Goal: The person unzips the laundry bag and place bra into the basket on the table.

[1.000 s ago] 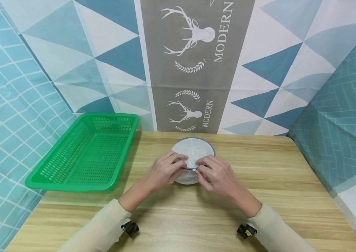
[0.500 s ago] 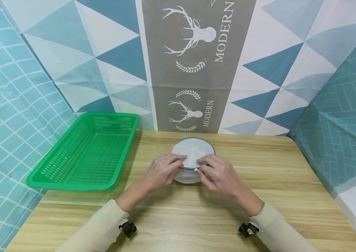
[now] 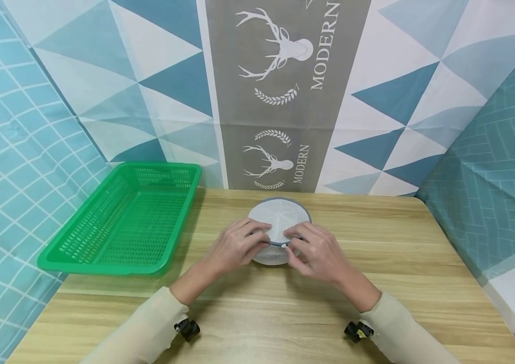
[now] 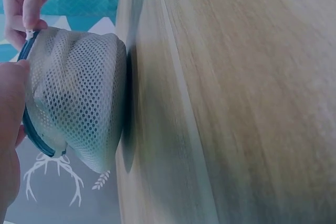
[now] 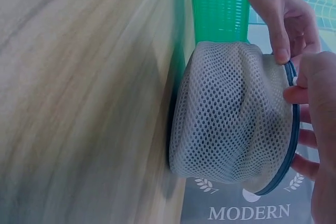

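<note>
A round white mesh laundry bag (image 3: 280, 215) with a blue-grey zipper rim stands on the wooden table, its flat lid facing up. In the left wrist view its honeycomb mesh side (image 4: 79, 82) looks slightly creased. My left hand (image 3: 238, 245) pinches the zipper edge at the bag's near left. Close by, my right hand (image 3: 316, 253) pinches the small white zipper pull (image 3: 284, 245) at the near right of the rim. The right wrist view shows the thumb and index finger on that pull, with other fingers spread over the lid side.
To the left lies a green perforated plastic basket (image 3: 134, 227). Patterned cloth (image 3: 271, 101) with deer heads hangs behind the table (image 3: 376, 263), and blue tile-print sheets (image 3: 7, 151) flank it. A small black camera sits on each wrist.
The zipper pull and my right fingers have shifted very slightly to the right along the rim. My left hand shifted a little and came back; the bag stays in place.
</note>
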The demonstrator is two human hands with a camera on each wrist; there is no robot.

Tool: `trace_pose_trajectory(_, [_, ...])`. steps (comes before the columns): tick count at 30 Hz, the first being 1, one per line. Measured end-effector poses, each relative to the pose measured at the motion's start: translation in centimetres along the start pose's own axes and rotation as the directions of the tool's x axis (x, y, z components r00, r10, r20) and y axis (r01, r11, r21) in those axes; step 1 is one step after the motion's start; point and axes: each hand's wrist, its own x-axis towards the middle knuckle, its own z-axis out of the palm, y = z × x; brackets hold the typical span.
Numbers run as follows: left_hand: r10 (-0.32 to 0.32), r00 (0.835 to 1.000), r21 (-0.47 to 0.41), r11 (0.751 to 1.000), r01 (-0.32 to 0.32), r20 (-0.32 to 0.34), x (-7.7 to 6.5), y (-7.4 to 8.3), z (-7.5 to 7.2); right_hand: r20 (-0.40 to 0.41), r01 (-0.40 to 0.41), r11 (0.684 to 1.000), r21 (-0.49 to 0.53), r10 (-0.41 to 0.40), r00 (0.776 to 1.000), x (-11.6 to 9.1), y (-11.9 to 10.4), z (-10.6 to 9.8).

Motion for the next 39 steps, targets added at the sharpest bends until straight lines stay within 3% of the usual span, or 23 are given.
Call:
trace_pose_trajectory(14, [-0.023, 0.999, -0.015, 1.0, 0.023, 0.029, -0.57, 0.24, -0.24, 0.02, 0.041, 0.999, -0.022, -0.041, 0.999, 0.07, 0.12, 0.11])
trace_pose_trajectory(24, [-0.023, 1.0, -0.063, 0.998, 0.023, 0.007, -0.54, -0.04, 0.14, 0.034, 0.032, 0.999, -0.001, -0.032, 0.999, -0.15, 0.44, -0.49])
trace_pose_trajectory(30, [0.01, 1.0, -0.05, 0.999, -0.011, -0.028, -0.2, -0.29, 0.23, -0.005, 0.068, 0.998, -0.001, -0.068, 0.998, 0.12, 0.6, -0.18])
trace_pose_trajectory(39, [0.032, 0.999, -0.023, 0.999, -0.032, -0.001, -0.02, -0.09, 0.32, -0.023, 0.078, 0.997, 0.002, -0.078, 0.997, 0.11, 0.23, 0.01])
